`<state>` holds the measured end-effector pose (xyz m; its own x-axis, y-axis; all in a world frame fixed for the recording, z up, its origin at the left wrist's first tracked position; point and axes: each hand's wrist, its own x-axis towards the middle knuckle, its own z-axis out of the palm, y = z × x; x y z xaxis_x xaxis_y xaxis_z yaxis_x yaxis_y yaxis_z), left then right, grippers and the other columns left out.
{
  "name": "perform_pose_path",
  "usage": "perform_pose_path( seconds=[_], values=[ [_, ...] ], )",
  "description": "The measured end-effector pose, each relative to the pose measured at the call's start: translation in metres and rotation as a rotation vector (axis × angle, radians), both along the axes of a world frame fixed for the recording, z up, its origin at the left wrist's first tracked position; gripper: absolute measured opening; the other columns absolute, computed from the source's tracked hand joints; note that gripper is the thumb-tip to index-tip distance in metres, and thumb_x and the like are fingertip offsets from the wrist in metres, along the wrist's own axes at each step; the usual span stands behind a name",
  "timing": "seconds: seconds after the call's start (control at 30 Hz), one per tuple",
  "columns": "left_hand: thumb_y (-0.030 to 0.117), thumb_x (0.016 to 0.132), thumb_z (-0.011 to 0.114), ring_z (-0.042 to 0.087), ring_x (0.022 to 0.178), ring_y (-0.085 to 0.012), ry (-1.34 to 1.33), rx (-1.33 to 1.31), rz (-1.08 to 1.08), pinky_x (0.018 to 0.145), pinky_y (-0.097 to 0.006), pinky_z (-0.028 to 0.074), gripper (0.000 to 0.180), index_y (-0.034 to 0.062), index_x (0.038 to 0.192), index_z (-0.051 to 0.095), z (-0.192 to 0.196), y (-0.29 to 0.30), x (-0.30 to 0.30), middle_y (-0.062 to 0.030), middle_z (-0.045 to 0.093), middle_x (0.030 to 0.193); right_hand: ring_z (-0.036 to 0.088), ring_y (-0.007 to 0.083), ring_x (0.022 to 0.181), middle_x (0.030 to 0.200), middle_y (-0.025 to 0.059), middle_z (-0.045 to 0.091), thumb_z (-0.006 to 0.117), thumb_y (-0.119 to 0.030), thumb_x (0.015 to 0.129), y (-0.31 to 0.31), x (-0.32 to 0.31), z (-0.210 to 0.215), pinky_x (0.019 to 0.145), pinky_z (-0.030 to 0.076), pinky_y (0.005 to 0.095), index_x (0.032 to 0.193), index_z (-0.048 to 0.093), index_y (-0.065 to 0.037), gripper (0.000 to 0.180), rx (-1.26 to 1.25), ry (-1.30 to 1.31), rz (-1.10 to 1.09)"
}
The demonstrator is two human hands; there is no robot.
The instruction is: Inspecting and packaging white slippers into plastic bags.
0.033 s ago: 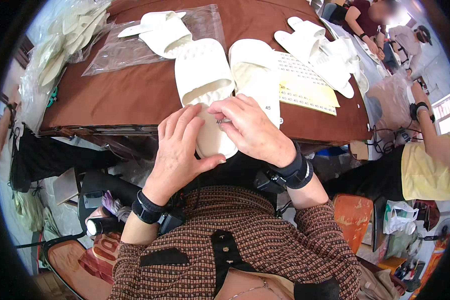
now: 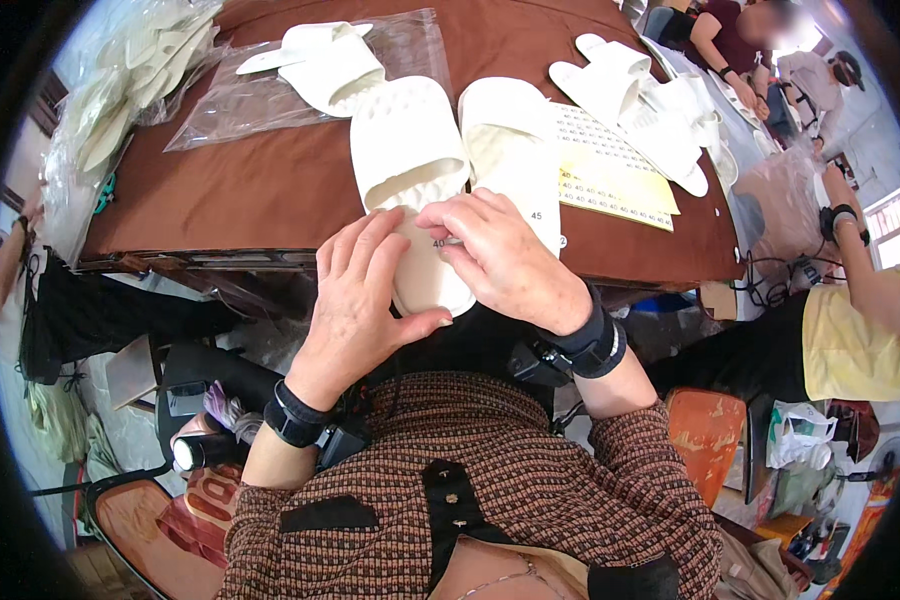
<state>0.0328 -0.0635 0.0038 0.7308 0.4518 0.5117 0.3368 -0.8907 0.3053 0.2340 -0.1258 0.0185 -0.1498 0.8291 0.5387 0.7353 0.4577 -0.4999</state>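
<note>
A white slide slipper (image 2: 410, 150) lies at the table's front edge, its heel toward me. My left hand (image 2: 355, 285) grips the slipper's left side, fingers on the footbed and thumb at the heel. My right hand (image 2: 505, 255) rests over the footbed, its thumb and fingers pinched beside a small dark printed mark (image 2: 438, 244). Whatever lies between those fingertips is too small to make out. Just right of this slipper is a second white slipper (image 2: 505, 105), its near part beside a white printed sheet (image 2: 538, 195) partly behind my right hand.
A brown-covered table (image 2: 230, 215) carries a yellow-and-white label sheet (image 2: 620, 195), more white slippers (image 2: 330, 65) on a clear plastic bag (image 2: 230, 115), and a slipper pile (image 2: 640, 105) at right. Bagged slippers (image 2: 135, 95) stand at far left. A person in yellow (image 2: 860, 340) is at right.
</note>
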Motion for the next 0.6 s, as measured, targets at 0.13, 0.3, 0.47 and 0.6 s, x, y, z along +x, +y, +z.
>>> perform_pose_path(
  seconds=[0.13, 0.3, 0.47, 0.6],
  values=[
    [0.037, 0.065, 0.088, 0.045, 0.129, -0.039, -0.007, 0.018, -0.005, 0.106, -0.049, 0.036, 0.078, 0.0008, 0.123, 0.051, -0.0013, 0.0001, 0.0001, -0.0187, 0.049, 0.141, 0.057, 0.0301, 0.097, 0.101, 0.01, 0.064, 0.058, 0.002, 0.084, -0.0013, -0.0007, 0.0027, 0.087, 0.042, 0.0406, 0.112, 0.059, -0.008, 0.029, -0.064, -0.004, 0.014],
    [0.038, 0.065, 0.088, 0.045, 0.129, -0.0392, 0.004, 0.013, -0.002, 0.106, -0.049, 0.036, 0.079, 0.0008, 0.124, 0.05, 0.0007, -0.001, 0.0009, -0.0187, 0.049, 0.14, 0.058, 0.0288, 0.096, 0.1, 0.0093, 0.064, 0.058, 0.001, 0.083, -0.0013, -0.0008, 0.0013, 0.087, 0.042, 0.0406, 0.112, 0.059, -0.008, 0.031, -0.046, -0.004, 0.009],
    [0.039, 0.065, 0.088, 0.045, 0.129, -0.0391, -0.004, 0.018, 0.001, 0.105, -0.049, 0.036, 0.079, 0.0009, 0.124, 0.05, -0.0005, -0.0006, 0.0008, -0.0187, 0.049, 0.14, 0.058, 0.0288, 0.097, 0.099, 0.0097, 0.064, 0.058, 0.002, 0.082, -0.001, 0.0003, 0.0021, 0.088, 0.042, 0.0403, 0.112, 0.059, -0.008, 0.032, -0.094, 0.02, 0.013],
    [0.04, 0.065, 0.087, 0.045, 0.129, -0.0389, 0.007, 0.015, -0.004, 0.106, -0.05, 0.036, 0.079, 0.0011, 0.123, 0.05, 0.0008, -0.0005, 0.0006, -0.0184, 0.048, 0.14, 0.058, 0.0288, 0.096, 0.097, 0.0095, 0.064, 0.058, 0.003, 0.082, 0.0001, 0.0008, -0.0005, 0.087, 0.042, 0.0399, 0.112, 0.059, -0.008, 0.033, -0.042, 0.035, 0.014]
  ],
)
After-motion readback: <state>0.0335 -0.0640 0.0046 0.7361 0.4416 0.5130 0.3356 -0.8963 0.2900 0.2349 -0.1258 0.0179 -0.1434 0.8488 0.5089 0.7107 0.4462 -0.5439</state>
